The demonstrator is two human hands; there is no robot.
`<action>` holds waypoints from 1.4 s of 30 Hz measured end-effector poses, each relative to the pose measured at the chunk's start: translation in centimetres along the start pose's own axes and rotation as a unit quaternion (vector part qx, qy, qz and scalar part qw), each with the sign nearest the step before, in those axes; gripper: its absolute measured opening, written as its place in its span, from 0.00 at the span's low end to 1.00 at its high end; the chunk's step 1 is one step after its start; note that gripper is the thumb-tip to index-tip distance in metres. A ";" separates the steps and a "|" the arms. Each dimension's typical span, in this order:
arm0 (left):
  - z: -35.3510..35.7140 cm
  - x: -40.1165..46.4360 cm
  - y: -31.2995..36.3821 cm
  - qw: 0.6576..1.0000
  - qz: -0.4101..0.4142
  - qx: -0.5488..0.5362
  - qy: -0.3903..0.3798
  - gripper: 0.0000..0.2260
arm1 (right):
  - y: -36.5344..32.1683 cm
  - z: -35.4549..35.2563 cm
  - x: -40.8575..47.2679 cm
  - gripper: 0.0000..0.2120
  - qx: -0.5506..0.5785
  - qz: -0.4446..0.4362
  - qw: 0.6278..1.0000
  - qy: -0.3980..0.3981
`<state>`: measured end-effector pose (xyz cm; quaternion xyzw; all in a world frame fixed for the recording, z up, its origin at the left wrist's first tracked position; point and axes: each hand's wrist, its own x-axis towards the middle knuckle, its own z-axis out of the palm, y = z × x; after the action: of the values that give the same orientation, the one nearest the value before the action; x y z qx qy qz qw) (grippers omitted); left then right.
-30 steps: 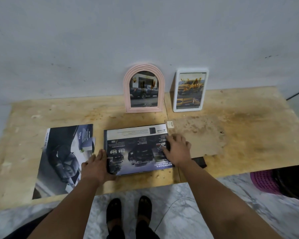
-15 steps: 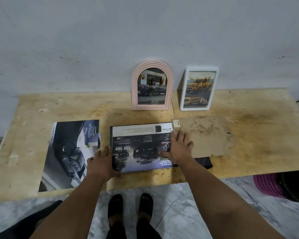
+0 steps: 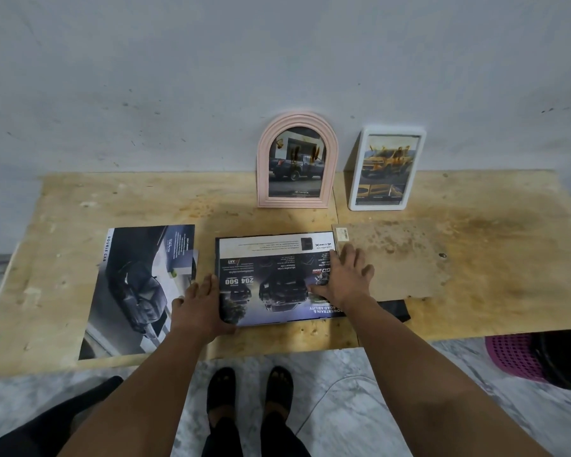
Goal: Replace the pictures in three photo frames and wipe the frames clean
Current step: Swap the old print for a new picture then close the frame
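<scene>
on the plywood table (image 3: 80, 206), against the grey wall (image 3: 178, 77), two frames stand upright, side by side but apart: a pink arched frame (image 3: 263, 166) w/ a dark pickup pic, and to its right a white rectangular frame (image 3: 355, 179) w/ a yellow truck pic, tilted back a bit.

nearer the front edge, at centre, a third frame (image 3: 274, 278) lies flat w/ a car brochure page over it, print upside down to the camera, dark rim showing along its left & top edges. left hand (image 3: 198, 305) lies flat at the frame's lower-left corner, fingers together & stretched out, thumb over the page edge; not gripping, just pressing. right hand (image 3: 343, 278) lies palm down on the page's right side, fingers spread wide, fingertips reaching onto the brown backing board (image 3: 399, 258) that lies just beside the frame on the right. a small label (image 3: 343, 233) sits at that board's top-left corner.

something black (image 3: 393, 308) pokes out from under the board's front edge, behind the right forearm; can't tell what it is.

left of the flat frame, a big car poster sheet (image 3: 132, 291) lies flat, w/ a smaller cut piece (image 3: 178, 255) on its top-right part.

below the table: marble floor (image 3: 360, 407), the person's feet in black sandals (image 3: 249, 387), & at far right a pink basket (image 3: 511, 357).
</scene>
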<state>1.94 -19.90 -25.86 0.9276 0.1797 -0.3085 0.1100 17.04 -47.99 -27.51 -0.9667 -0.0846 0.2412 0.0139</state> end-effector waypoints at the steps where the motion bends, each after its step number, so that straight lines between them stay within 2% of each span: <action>1: 0.0 0.0 0.0 1.000 0.000 0.000 -0.001 0.61 | 0.0 -0.1 0.1 0.55 0.001 0.002 1.000 -0.001; 6: 0.1 0.1 -0.1 1.000 0.001 0.002 -0.001 0.61 | 0.1 -0.2 0.4 0.59 0.001 0.010 1.000 -0.026; 17: 0.3 0.1 0.0 1.000 0.003 0.008 0.009 0.61 | -0.1 0.4 0.2 0.53 0.029 0.010 0.999 -0.016; 19: 0.4 0.2 -0.1 1.000 0.004 0.008 0.008 0.61 | -0.1 0.4 0.0 0.50 0.030 0.004 1.000 -0.004; 23: 0.5 0.3 -0.1 1.000 0.004 0.011 0.003 0.62 | 0.1 0.2 -0.8 0.34 0.033 -0.037 0.996 0.071; 25: 0.4 0.3 -0.1 1.000 0.003 0.011 0.002 0.62 | 0.1 0.1 -1.2 0.31 0.031 -0.056 0.994 0.087; 27: 0.5 0.3 -0.1 1.000 0.003 0.015 0.004 0.61 | 0.1 -0.1 -1.3 0.33 0.038 -0.047 0.995 0.085; 33: 0.5 0.3 -0.2 1.000 0.004 0.016 0.002 0.61 | 0.1 -0.3 -0.7 0.50 0.011 0.014 1.000 0.020; 42: 0.5 0.2 -0.1 1.000 0.003 0.019 0.005 0.61 | -0.4 0.4 -0.4 0.43 0.012 0.021 1.000 0.018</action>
<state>1.74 -19.94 -26.37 0.9315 0.1716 -0.3071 0.0928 16.41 -47.69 -27.61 -0.9722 -0.0614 0.2250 0.0223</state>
